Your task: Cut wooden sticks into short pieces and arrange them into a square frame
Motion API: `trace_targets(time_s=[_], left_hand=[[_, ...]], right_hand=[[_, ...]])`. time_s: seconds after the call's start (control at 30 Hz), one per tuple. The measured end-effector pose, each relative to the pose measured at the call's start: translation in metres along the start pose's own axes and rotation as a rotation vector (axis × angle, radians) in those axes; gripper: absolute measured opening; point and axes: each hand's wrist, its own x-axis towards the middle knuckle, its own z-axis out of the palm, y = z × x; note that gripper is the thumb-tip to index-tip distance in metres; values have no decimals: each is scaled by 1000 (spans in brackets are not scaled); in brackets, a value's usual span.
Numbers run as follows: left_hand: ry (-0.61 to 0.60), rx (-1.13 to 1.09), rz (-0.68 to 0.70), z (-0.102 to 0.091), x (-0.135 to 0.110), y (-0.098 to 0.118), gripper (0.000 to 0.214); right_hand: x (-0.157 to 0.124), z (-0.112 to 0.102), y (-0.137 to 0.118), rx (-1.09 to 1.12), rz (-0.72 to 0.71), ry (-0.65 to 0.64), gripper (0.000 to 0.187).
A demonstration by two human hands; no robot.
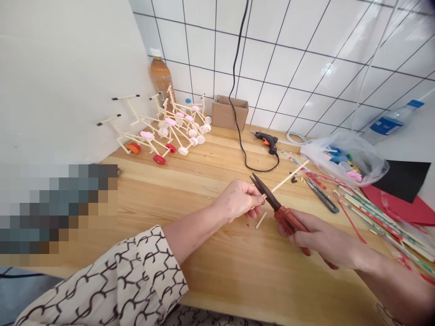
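My left hand (239,201) pinches the near end of a thin wooden stick (290,175), likely a chopstick, which slants away to the upper right. My right hand (319,237) is closed round the red-orange handles of a pair of scissors (270,192). The dark blades are around the stick, close to the left fingertips. Just below the blades, a short cut piece of stick (261,220) lies on the wooden table (217,267). Whether the blades have bitten into the stick I cannot tell.
Several small stick-built tricycles (170,122) with bottle-cap wheels stand at the back left, by a drink bottle (161,72) and cardboard box (230,112). A corded glue gun (268,141), utility knife (321,195), bag of caps (374,167) and wrapped chopsticks (390,215) lie right.
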Motion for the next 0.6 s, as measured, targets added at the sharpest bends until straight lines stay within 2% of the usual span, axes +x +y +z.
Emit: trace_targets(time_s=[0.17, 0.47, 0.6], left_hand=[[-2, -5, 17, 2, -2, -1, 20], [-25, -3, -47, 9, -2, -8, 24], [-28, -5, -68, 9, 0, -10, 25]], right_hand=[[-1, 3, -3, -30, 22, 38, 9], [-3, 13, 1, 17, 73, 103, 14], [-2, 14, -1, 38, 90, 92, 15]])
